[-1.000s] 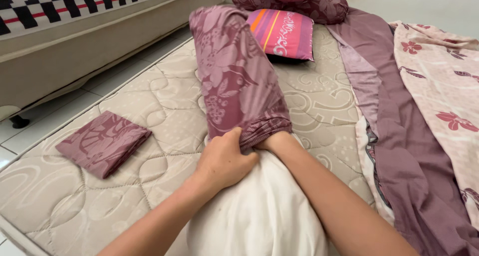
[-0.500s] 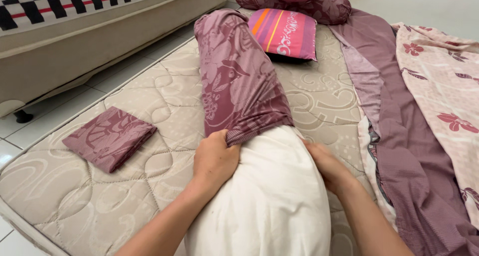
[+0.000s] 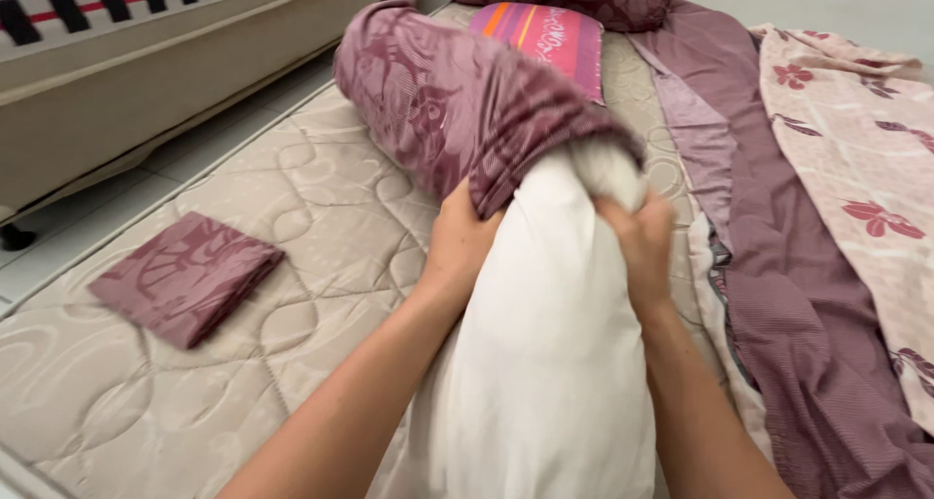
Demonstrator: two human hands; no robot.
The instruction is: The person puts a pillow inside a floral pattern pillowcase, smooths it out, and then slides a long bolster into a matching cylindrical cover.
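Left hand (image 3: pixel 457 241) grip blurred — bolster (image 3: pixel 545 363) half-hidden, cover (image 3: pixel 457 100)

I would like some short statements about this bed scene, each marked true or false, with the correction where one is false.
1. Both hands grip the white bolster. False: the left hand holds the edge of the mauve flowered cover, and the right hand grips the white bolster.
2. The cover sits over the far end of the bolster only. True.
3. A folded mauve cloth lies on the mattress, left of the arms. True.
4. The striped pillow is green. False: it is pink with orange and purple stripes.
5. The mattress is covered with a sheet. False: its quilted beige top is bare here.
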